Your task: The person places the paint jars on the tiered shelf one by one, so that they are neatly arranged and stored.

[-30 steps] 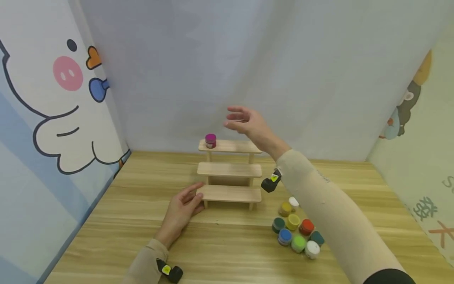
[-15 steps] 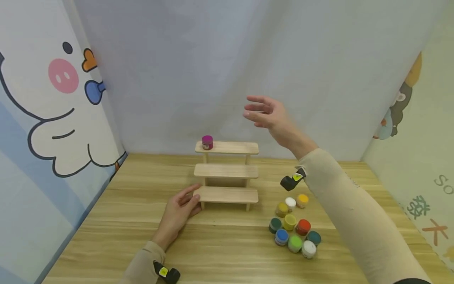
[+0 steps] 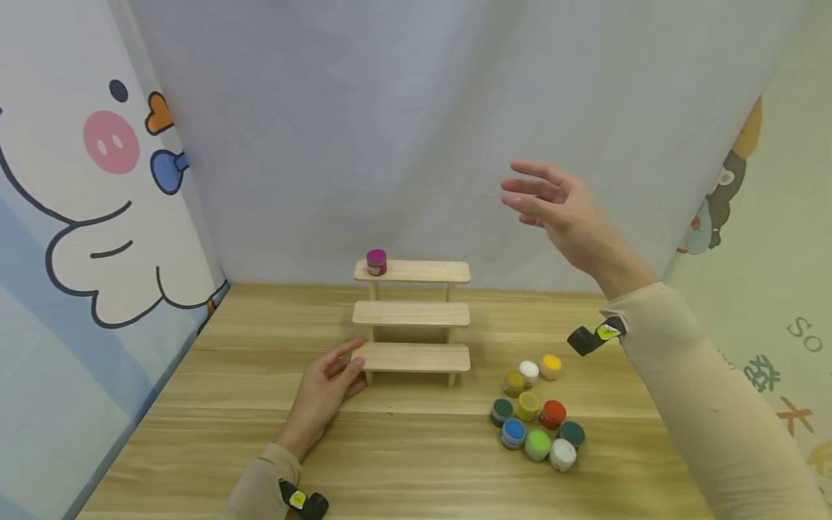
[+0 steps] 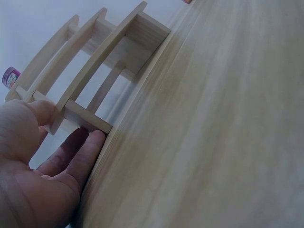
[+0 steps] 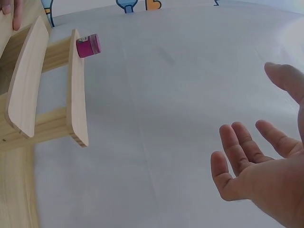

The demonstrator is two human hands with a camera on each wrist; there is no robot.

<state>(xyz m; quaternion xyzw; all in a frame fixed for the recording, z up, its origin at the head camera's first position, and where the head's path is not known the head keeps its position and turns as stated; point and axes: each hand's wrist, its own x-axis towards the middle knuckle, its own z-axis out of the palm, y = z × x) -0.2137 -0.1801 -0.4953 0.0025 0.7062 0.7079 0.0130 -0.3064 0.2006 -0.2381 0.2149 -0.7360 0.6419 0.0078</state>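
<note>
A three-tier wooden shelf [image 3: 411, 313] stands at the back of the table. One magenta-lidded paint jar [image 3: 376, 262] sits on the left end of its top tier. My left hand [image 3: 325, 393] holds the left end of the lowest tier. In the left wrist view the thumb [image 4: 43, 111] lies by the board's end and the fingertips [image 4: 97, 137] touch the leg below. Up to the right of the shelf, my right hand [image 3: 568, 213] is raised in the air with fingers spread. It holds nothing, as the right wrist view also shows.
Several paint jars stand grouped right of the shelf, among them a red jar [image 3: 553, 414], a blue jar [image 3: 513, 433], a light green jar [image 3: 537, 444] and an orange-yellow jar [image 3: 550, 367]. A pale curtain [image 3: 312, 144] hangs behind; printed panels flank the table [image 3: 260, 347].
My right hand has moved right and slightly up, away from above the top tier. The left hand stays on the shelf, and the magenta jar keeps its place. The view has shifted slightly.
</note>
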